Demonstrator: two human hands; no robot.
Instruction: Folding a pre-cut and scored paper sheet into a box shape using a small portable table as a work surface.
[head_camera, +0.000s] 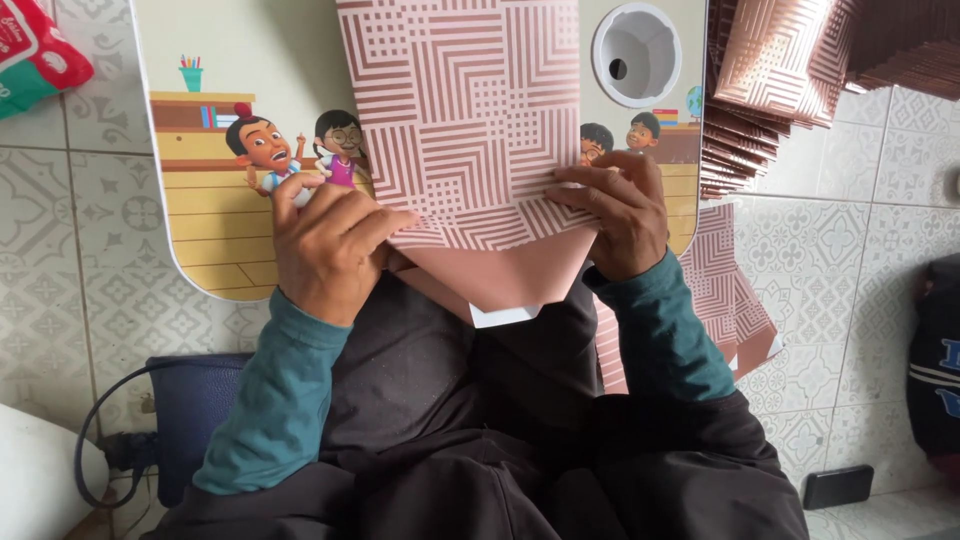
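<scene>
- The large sheet of pink-brown paper printed with white geometric line patterns (465, 110) lies in the upper middle of the frame, on a small lap table with a cartoon classroom print and rounded corners (215, 150).
- The sheet's near edge is folded over, showing a plain pink-brown flap (500, 275) that points down toward the person's lap at frame centre, with a small white corner at its tip.
- The left hand (325, 250), left of centre, is curled down on the fold's left end, fingers bent and pressing the paper; the thumb side is tucked against the flap.
- The right hand (615, 215), right of centre, lies flatter, its fingers spread along the fold's right end and pinning the paper to the table.
- Both arms wear teal long sleeves (275, 400) over dark clothing filling the lower middle of the frame.
- A round white cup hole (637, 55) sits in the table's upper right corner.
- A stack of like-patterned paper pieces (780, 70) fills the upper right of the frame, on the patterned grey floor tiles (880, 260); more patterned pieces (735, 300) lie just right of the right forearm.
- A dark blue bag with a strap (185, 410) sits at lower left, a small black phone-like slab (838, 487) at lower right.
- A red and green packet (35, 55) shows in the upper left corner.
</scene>
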